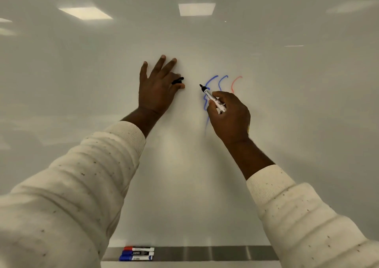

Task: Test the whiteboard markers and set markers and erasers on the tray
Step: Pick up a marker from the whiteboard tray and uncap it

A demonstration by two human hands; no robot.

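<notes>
Left hand [158, 87] pinches black cap [178, 80]; right hand [231, 115] grips uncapped white marker [214, 99], black tip.

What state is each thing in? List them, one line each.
Black marker: uncapped, gripped by right hand, tip near the whiteboard.
Black cap: off, pinched by left hand.
Red marker: capped, lying on tray.
Upper blue marker: capped, on tray.
Lower blue marker: capped, on tray.
Whiteboard: marked with blue and red strokes.
</notes>
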